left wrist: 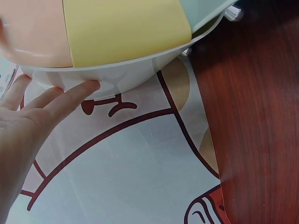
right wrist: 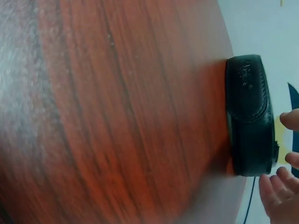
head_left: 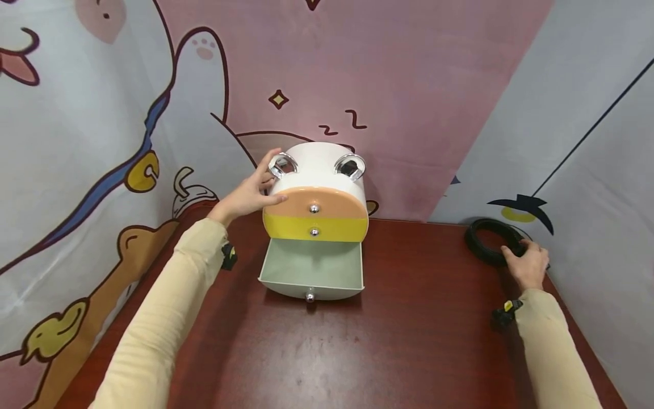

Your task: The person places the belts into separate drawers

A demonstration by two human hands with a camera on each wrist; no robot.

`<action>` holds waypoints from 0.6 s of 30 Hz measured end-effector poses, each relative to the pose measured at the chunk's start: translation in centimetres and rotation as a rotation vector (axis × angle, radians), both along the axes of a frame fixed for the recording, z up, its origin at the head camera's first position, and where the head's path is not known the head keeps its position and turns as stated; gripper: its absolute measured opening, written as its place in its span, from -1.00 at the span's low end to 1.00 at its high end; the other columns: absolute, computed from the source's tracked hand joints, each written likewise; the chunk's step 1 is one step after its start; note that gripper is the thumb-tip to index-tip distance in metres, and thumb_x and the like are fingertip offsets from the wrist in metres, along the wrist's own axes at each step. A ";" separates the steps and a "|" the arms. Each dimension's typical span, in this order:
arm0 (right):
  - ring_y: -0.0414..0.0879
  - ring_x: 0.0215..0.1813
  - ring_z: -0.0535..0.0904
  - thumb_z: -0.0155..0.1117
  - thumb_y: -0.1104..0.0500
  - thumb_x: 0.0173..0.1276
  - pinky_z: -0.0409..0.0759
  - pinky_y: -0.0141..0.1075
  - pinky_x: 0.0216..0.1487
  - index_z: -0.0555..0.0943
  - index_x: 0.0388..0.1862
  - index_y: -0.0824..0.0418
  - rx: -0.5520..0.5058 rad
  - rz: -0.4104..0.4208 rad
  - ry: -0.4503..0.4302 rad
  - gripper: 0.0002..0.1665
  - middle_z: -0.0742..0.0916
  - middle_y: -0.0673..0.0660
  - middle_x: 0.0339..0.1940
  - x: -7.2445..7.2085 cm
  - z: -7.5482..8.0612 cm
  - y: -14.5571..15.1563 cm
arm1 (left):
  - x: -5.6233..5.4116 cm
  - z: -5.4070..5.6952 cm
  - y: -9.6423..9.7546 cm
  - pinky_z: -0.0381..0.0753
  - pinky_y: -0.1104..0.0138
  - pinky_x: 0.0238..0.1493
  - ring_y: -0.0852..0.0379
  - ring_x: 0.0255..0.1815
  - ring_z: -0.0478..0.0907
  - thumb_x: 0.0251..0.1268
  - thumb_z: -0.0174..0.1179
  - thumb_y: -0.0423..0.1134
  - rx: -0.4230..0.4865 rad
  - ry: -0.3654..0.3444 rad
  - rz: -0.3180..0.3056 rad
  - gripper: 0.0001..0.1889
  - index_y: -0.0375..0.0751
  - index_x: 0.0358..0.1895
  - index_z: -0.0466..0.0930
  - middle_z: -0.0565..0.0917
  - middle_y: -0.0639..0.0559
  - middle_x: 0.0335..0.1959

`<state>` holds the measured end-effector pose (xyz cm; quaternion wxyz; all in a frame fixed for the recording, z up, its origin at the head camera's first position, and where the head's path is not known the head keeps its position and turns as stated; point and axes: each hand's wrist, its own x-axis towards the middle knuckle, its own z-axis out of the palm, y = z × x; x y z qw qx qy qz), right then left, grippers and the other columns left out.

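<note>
A small white cabinet (head_left: 319,165) stands at the back of the table, with an orange drawer (head_left: 296,209) and a yellow drawer (head_left: 291,227) closed. Its green bottom drawer (head_left: 311,267) is pulled out, nothing visible inside. My left hand (head_left: 250,190) rests on the cabinet's left side, fingers extended along the white wall (left wrist: 121,81) and thumb at the front's upper edge. At the far right lies a coiled black leather belt (head_left: 482,244). Over the belt's right side is my right hand (head_left: 526,264); in the right wrist view its fingers (right wrist: 267,186) are spread beside the coil (right wrist: 250,116).
Two silver ring-shaped pieces (head_left: 350,166) stick up from the cabinet top. The reddish-brown wooden table (head_left: 409,335) runs back to a printed cartoon cloth (head_left: 409,113), which also hangs along both sides.
</note>
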<state>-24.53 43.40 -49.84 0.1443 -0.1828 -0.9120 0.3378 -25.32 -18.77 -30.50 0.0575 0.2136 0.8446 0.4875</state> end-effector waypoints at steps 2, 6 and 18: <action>0.47 0.35 0.04 0.09 0.02 0.44 0.04 0.22 0.34 0.07 0.41 0.58 -0.041 -0.024 -0.037 -0.16 0.18 0.63 0.30 0.1 -0.3 0.2 | -0.1 0.1 0.1 0.16 -0.17 0.30 -0.41 0.40 0.08 0.26 0.30 -0.30 0.002 -0.002 -0.001 0.01 0.23 0.55 -0.28 0.20 -0.44 0.38; 0.44 0.39 0.00 0.10 0.01 0.43 0.01 0.19 0.37 -0.02 0.47 0.52 -0.120 -0.065 -0.065 -0.10 0.12 0.60 0.34 0.1 -0.8 0.5 | -0.2 0.1 0.2 0.16 -0.19 0.29 -0.42 0.39 0.08 0.26 0.30 -0.31 0.008 0.001 -0.012 0.01 0.20 0.56 -0.27 0.19 -0.43 0.39; 0.31 0.25 0.36 0.07 0.03 0.40 0.33 -0.01 0.26 0.10 0.44 0.53 -0.205 -0.090 -0.076 -0.17 0.33 0.57 0.32 0.1 -0.9 -0.1 | 0.1 0.2 0.2 0.15 -0.20 0.29 -0.44 0.39 0.08 0.26 0.29 -0.32 0.001 -0.003 -0.005 0.01 0.18 0.56 -0.28 0.18 -0.47 0.38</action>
